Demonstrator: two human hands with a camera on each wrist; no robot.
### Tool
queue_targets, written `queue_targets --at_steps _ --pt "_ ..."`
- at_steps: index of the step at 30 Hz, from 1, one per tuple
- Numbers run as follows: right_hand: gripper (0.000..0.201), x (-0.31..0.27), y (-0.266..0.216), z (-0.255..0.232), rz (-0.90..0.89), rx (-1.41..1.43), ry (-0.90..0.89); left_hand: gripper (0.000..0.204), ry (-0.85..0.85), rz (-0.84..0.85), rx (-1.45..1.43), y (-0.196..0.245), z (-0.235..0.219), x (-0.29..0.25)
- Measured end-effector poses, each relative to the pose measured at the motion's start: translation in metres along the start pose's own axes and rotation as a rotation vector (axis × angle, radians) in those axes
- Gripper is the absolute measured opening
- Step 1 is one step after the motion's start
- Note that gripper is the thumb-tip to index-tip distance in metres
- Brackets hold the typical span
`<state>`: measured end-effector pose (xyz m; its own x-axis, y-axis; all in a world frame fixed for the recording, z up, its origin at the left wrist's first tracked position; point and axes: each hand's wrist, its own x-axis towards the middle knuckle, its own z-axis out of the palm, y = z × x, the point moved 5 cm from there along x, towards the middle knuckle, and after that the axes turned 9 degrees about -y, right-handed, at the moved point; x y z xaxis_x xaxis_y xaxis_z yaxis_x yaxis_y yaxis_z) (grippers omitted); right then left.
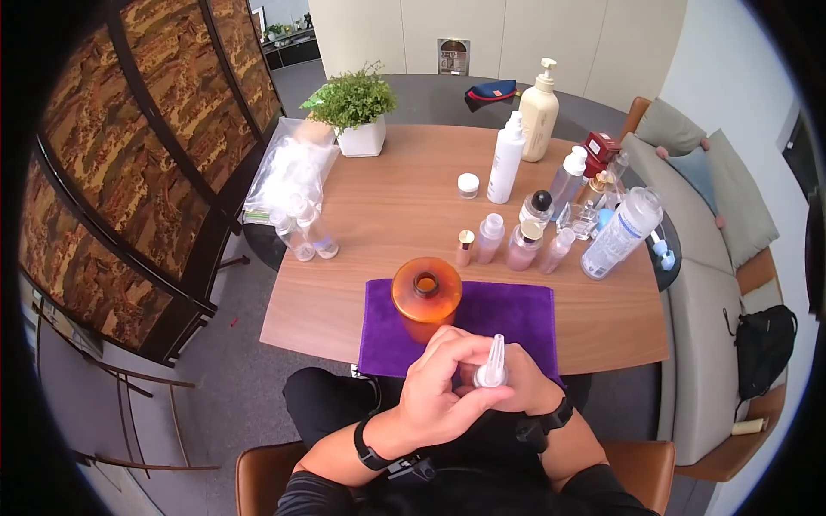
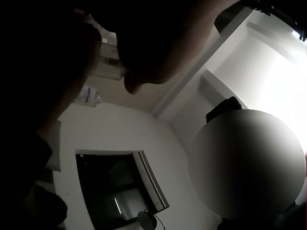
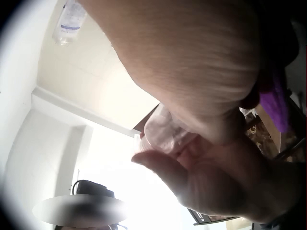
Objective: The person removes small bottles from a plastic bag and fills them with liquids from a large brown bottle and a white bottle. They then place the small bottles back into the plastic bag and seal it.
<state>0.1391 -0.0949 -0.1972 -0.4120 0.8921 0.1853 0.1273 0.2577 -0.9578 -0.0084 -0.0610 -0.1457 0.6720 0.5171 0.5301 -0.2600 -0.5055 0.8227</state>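
Both hands meet over the near edge of the table around a small clear bottle point(image 1: 492, 375) with a tapered, see-through tip pointing up. My left hand point(image 1: 441, 391) has its thumb and index finger curved round the bottle near its top. My right hand point(image 1: 527, 385) grips it from the other side, its fingers partly hidden. In the right wrist view the clear body of the bottle point(image 3: 165, 132) shows between the hands. Just beyond them, an amber bottle point(image 1: 428, 297) with an open neck stands on a purple cloth point(image 1: 508, 318).
Several cosmetic bottles, among them a pink bottle point(image 1: 524, 249) and a large clear bottle point(image 1: 621, 236), stand at the right. Behind are a white spray bottle point(image 1: 506, 159) and a cream pump bottle point(image 1: 539, 120). Two clear bottles point(image 1: 303, 230), a plastic bag point(image 1: 292, 163) and a potted plant point(image 1: 360, 138) are at the left.
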Motion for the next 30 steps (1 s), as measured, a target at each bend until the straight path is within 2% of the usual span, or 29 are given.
queue_targets --at_steps 1,2,4,5,6,8,9,10,12,13,15,18,20,22,24,26,28,30 --pt "0.049 0.001 0.0 -0.001 0.065 -0.042 0.035 0.072 0.075 0.013 0.011 -0.001 0.001 -0.001" --pt "0.049 0.0 -0.001 -0.003 0.063 -0.043 0.034 0.072 0.076 0.015 0.013 -0.001 0.005 -0.002" --pt "0.051 0.0 -0.005 -0.004 0.007 -0.085 -0.031 0.086 0.066 -0.042 -0.128 -0.005 0.01 -0.003" --pt "0.051 0.0 -0.008 -0.003 0.075 -0.064 -0.053 0.099 0.003 -0.038 -0.093 -0.004 0.009 -0.002" --pt "0.051 0.001 -0.01 -0.003 0.074 -0.063 -0.053 0.099 0.003 -0.039 -0.091 -0.002 0.006 0.001" --pt "0.029 0.003 -0.012 -0.004 0.031 0.092 0.028 0.108 -0.084 0.01 -0.313 0.006 0.005 0.007" --pt "0.029 0.002 -0.01 -0.005 0.031 0.093 0.031 0.112 -0.198 -0.013 -0.303 -0.003 0.001 0.001" --pt "0.037 0.002 -0.006 -0.005 0.011 0.038 0.012 0.104 -0.212 0.028 -0.274 -0.003 -0.002 0.003" --pt "0.053 0.002 0.0 -0.003 -0.029 -0.07 -0.034 0.1 -0.135 0.013 -0.178 -0.012 -0.001 -0.006" --pt "0.054 0.001 0.0 -0.004 0.002 -0.078 -0.037 0.1 -0.129 0.011 -0.175 -0.014 0.002 -0.008" --pt "0.052 0.002 -0.002 -0.003 0.016 -0.067 -0.043 0.1 -0.057 -0.026 -0.113 -0.014 0.002 -0.007" --pt "0.045 0.0 -0.001 -0.004 0.042 -0.085 -0.073 0.104 -0.088 0.013 -0.059 0.004 -0.003 0.005" --pt "0.041 0.001 -0.005 -0.003 0.042 0.095 -0.02 0.102 -0.098 0.018 -0.115 0.009 -0.004 0.004" --pt "0.04 -0.001 0.001 -0.003 0.03 0.051 -0.058 0.098 -0.165 0.052 -0.117 0.011 -0.004 -0.003" --pt "0.039 0.001 -0.003 -0.004 -0.038 -0.07 -0.065 0.093 -0.127 0.053 -0.047 0.006 0.001 -0.006" --pt "0.038 -0.001 -0.002 -0.002 -0.086 -0.136 -0.083 0.092 -0.008 0.104 0.097 0.005 0.0 -0.006" --pt "0.035 -0.004 0.001 -0.003 0.078 0.019 -0.089 0.094 0.02 0.1 0.133 0.011 0.0 -0.004" --pt "0.034 -0.003 0.002 0.001 0.094 0.021 -0.076 0.09 -0.023 0.064 0.125 0.019 0.0 0.0"
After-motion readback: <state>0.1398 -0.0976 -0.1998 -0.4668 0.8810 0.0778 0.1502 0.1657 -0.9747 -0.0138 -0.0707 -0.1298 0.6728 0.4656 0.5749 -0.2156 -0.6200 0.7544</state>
